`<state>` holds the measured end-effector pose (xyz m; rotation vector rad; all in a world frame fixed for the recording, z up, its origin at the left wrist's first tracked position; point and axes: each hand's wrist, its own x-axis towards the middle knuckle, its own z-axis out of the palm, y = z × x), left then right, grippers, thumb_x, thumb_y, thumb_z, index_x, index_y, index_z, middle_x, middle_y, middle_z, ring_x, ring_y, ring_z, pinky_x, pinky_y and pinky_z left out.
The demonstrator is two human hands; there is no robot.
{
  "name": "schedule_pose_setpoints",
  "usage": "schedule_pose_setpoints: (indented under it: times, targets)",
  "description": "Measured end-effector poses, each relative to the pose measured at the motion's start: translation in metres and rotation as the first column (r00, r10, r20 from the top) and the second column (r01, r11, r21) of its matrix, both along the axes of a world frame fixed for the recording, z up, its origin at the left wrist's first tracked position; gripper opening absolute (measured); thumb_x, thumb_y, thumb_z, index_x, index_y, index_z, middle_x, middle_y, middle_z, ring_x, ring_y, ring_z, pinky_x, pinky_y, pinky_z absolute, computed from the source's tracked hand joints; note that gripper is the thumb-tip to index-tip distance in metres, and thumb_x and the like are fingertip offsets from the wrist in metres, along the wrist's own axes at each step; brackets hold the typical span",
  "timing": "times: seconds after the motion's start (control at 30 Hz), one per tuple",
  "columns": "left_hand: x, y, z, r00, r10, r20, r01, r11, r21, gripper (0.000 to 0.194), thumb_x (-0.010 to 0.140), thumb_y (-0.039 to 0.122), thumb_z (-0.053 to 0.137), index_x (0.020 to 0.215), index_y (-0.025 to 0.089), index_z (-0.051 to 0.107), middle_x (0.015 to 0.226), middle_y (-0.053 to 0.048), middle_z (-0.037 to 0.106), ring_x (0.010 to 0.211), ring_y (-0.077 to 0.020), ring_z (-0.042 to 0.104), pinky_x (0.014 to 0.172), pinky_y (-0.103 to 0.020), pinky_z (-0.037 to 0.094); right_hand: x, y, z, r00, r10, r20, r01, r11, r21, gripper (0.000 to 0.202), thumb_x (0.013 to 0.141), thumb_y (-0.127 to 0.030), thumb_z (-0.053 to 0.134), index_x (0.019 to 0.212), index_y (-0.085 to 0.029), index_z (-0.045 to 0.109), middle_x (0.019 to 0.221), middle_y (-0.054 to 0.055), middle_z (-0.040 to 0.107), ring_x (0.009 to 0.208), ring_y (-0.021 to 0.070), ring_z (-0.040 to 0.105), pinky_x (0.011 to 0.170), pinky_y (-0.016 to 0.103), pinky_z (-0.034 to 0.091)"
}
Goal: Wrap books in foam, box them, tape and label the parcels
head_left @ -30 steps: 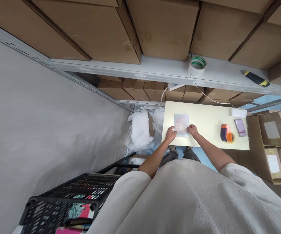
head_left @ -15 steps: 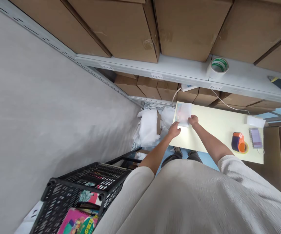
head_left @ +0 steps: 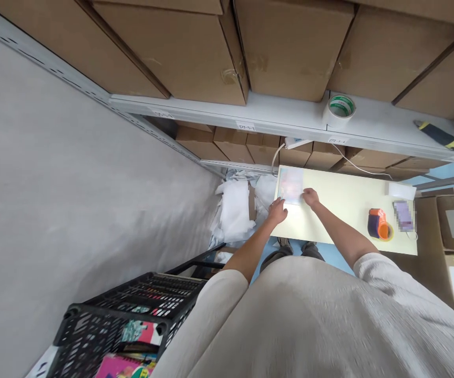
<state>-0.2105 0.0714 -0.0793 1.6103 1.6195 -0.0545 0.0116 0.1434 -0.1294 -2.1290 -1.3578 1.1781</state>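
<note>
A flat, pale package with pinkish printing [head_left: 291, 184], in a clear or whitish cover, lies at the left end of the cream table [head_left: 337, 197]. My left hand [head_left: 277, 210] is at its lower left corner, fingers closed on the edge. At the lower right edge my right hand [head_left: 310, 197] pinches the cover between thumb and fingers. Further right on the table are an orange and purple tape dispenser [head_left: 379, 224], a pixelated purple item [head_left: 404, 216] and a white box [head_left: 400, 190].
Cardboard boxes [head_left: 298, 58] fill the shelf above, whose ledge holds a tape roll [head_left: 340, 109] and a yellow-black cutter [head_left: 440, 135]. White wrapping sheets [head_left: 235, 210] lie left of the table. A black crate [head_left: 109, 320] with colourful books stands lower left.
The view has shifted slightly, so the shelf and table sit further left. Both hands stay at the package, which lies flatter with its printing a little clearer.
</note>
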Motion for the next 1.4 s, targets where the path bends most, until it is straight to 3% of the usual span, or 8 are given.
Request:
schedule_pose_setpoints:
  times: [0.2,0.3,0.5,0.67,0.93,1.07,1.2,1.4]
  targets:
    - [0.007,-0.011,0.008,0.997,0.079,-0.012,-0.078,0.996,0.053,0.059,0.104,0.024,0.054,0.163,0.019,0.053,0.181,-0.015,0.040,0.168,-0.0304,0.037,0.137,-0.046,0.032,0.020,-0.036,0.020,1.000,0.002,-0.003,-0.002,1.000,-0.019,0.026,0.082,-0.021,0.063,0.104,-0.023,0.076,0.104,0.005,0.081,0.098,0.0224,0.075,0.095,0.036,0.061]
    - [0.012,-0.023,0.014,0.995,0.098,0.002,-0.098,0.991,0.094,0.059,0.103,0.023,0.056,0.162,0.019,0.054,0.179,-0.014,0.042,0.167,-0.0294,0.039,0.137,-0.044,0.033,0.028,-0.052,0.033,0.996,0.086,-0.004,-0.086,0.996,0.032,0.024,0.083,-0.019,0.064,0.103,-0.023,0.077,0.113,0.006,0.082,0.107,0.0230,0.075,0.103,0.038,0.060]
    - [0.030,-0.062,0.026,0.982,0.190,0.000,-0.188,0.970,0.153,0.058,0.102,0.022,0.058,0.159,0.021,0.057,0.178,-0.014,0.045,0.164,-0.0312,0.044,0.135,-0.046,0.037,0.042,-0.084,0.056,0.969,0.246,0.000,-0.246,0.968,0.048,0.027,0.088,-0.017,0.063,0.108,-0.022,0.080,0.125,0.009,0.081,0.112,0.0240,0.076,0.103,0.038,0.060]
    - [0.057,-0.114,0.036,0.966,0.258,-0.007,-0.252,0.948,0.194,0.059,0.101,0.021,0.057,0.160,0.020,0.057,0.178,-0.013,0.044,0.164,-0.0311,0.043,0.135,-0.047,0.037,0.062,-0.121,0.065,0.939,0.343,0.010,-0.343,0.934,0.098,0.027,0.088,-0.018,0.062,0.107,-0.022,0.081,0.123,0.009,0.082,0.112,0.0251,0.076,0.106,0.041,0.060]
    - [0.089,-0.228,0.051,0.956,0.292,0.034,-0.287,0.903,0.319,0.061,0.100,0.017,0.055,0.161,0.018,0.055,0.177,-0.017,0.044,0.164,-0.0340,0.040,0.135,-0.055,0.035,0.086,-0.188,0.070,0.881,0.472,-0.027,-0.464,0.874,0.142,0.023,0.086,-0.017,0.061,0.099,-0.024,0.079,0.118,0.007,0.082,0.106,0.0228,0.077,0.105,0.040,0.061]
    - [0.091,-0.275,0.058,0.931,0.363,0.032,-0.354,0.880,0.318,0.060,0.101,0.019,0.056,0.161,0.018,0.055,0.176,-0.018,0.045,0.163,-0.0348,0.041,0.134,-0.056,0.036,0.071,-0.217,0.075,0.834,0.548,-0.066,-0.531,0.830,0.170,0.021,0.084,-0.018,0.062,0.097,-0.024,0.078,0.109,0.005,0.083,0.097,0.0214,0.077,0.099,0.038,0.062]
    - [0.080,-0.320,0.065,0.894,0.448,0.027,-0.431,0.842,0.325,0.059,0.101,0.019,0.057,0.160,0.022,0.056,0.175,-0.016,0.047,0.161,-0.0342,0.044,0.132,-0.055,0.039,0.036,-0.243,0.082,0.760,0.638,-0.125,-0.615,0.767,0.182,0.021,0.084,-0.022,0.061,0.097,-0.022,0.078,0.102,0.005,0.082,0.087,0.0214,0.076,0.090,0.037,0.063]
    - [0.046,-0.409,0.078,0.782,0.622,0.022,-0.589,0.727,0.353,0.059,0.102,0.019,0.056,0.161,0.021,0.054,0.175,-0.014,0.047,0.160,-0.0322,0.046,0.132,-0.051,0.040,-0.037,-0.295,0.092,0.539,0.827,-0.162,-0.795,0.563,0.228,0.022,0.085,-0.024,0.061,0.100,-0.022,0.078,0.097,0.005,0.082,0.095,0.0237,0.076,0.097,0.040,0.062]
